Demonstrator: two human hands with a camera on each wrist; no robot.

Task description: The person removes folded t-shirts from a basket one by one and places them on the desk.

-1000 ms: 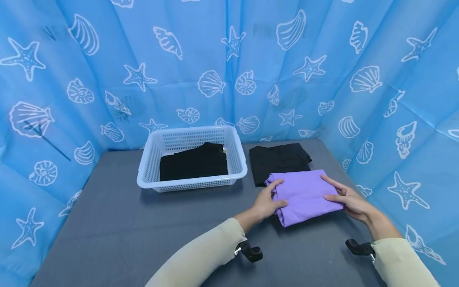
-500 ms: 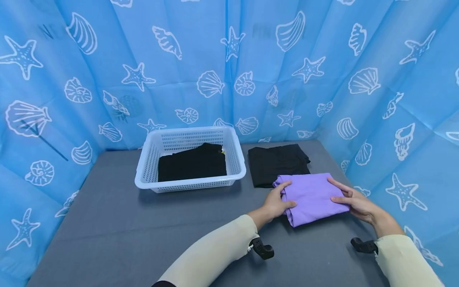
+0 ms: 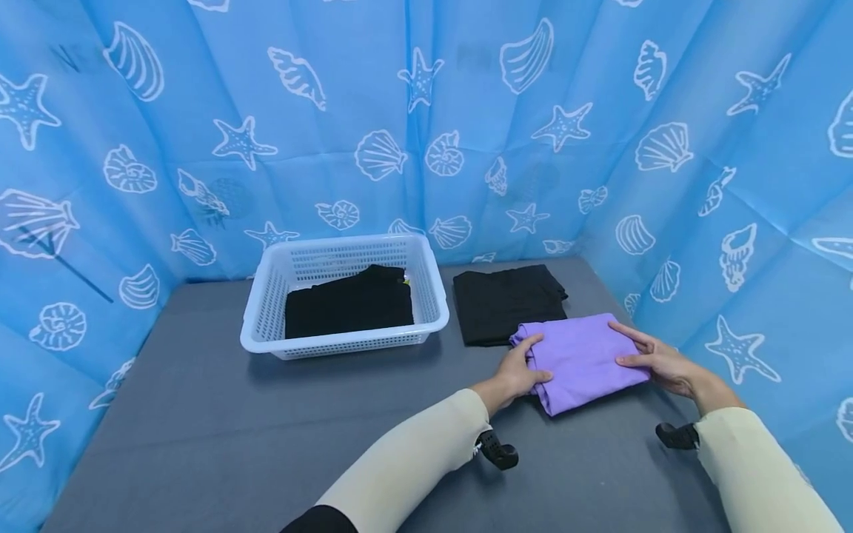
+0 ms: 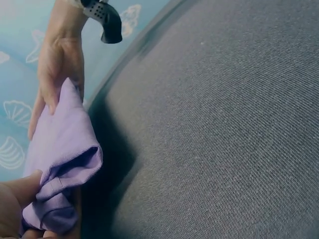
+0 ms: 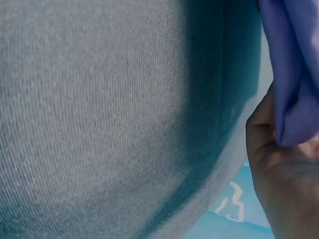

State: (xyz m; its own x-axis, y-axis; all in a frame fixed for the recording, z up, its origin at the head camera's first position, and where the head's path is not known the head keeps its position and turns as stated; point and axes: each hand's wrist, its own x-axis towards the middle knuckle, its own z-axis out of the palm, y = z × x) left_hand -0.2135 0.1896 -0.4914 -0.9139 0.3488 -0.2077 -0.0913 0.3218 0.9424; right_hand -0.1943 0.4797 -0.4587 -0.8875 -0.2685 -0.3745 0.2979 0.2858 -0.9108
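Observation:
A folded purple garment (image 3: 583,359) is held between both hands at the right side of the table, slightly above the surface with a shadow beneath it. My left hand (image 3: 514,374) grips its left end, thumb on top and the other fingers under the layers. On the opposite end, my right hand (image 3: 666,369) pinches the edge, its thumb lying on the cloth. The left wrist view shows the open folds of the purple garment (image 4: 70,154) near the left thumb. Just behind it lies a folded black garment (image 3: 506,303), its front right corner covered by the purple cloth.
A white plastic basket (image 3: 346,342) stands at the back, left of the black garment, with folded black clothing (image 3: 349,303) inside. Grey cloth covers the table (image 3: 266,444). A blue curtain (image 3: 320,170) printed with shells and starfish hangs around the back and sides.
Both hands have shifted slightly to the right with the purple garment, relative to the black one behind. The head view has turned a little to the right. The grips look the same.

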